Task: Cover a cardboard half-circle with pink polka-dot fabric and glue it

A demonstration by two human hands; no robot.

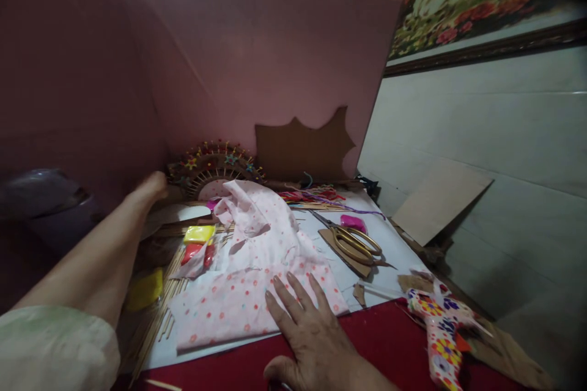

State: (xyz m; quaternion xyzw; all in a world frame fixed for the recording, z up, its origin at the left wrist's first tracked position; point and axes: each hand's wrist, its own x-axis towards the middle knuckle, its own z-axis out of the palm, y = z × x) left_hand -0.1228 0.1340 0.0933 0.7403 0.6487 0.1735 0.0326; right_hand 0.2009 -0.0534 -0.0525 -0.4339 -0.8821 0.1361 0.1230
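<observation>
My right hand (312, 333) lies palm down, fingers spread, with its fingertips on a pink cloth printed with small flowers (257, 305). At the bottom edge, something small and shiny shows beside its thumb, too little of it to name. My left arm stretches far forward; its hand (157, 186) is at the back left, near a cardboard arch (215, 162) set with sticks and coloured stars. The fingers of that hand are hidden, so I cannot see what they touch. Gold-handled scissors (355, 244) rest on a brown cardboard piece right of the cloth.
Yellow (199, 234) and red packets (195, 255) lie left of the cloth beside thin wooden sticks (160, 311). A pink packet (353, 223) sits behind the scissors. A flower-patterned cloth shape (443, 330) is at right. Pink board walls (275, 55) and cut cardboard (302, 149) stand behind.
</observation>
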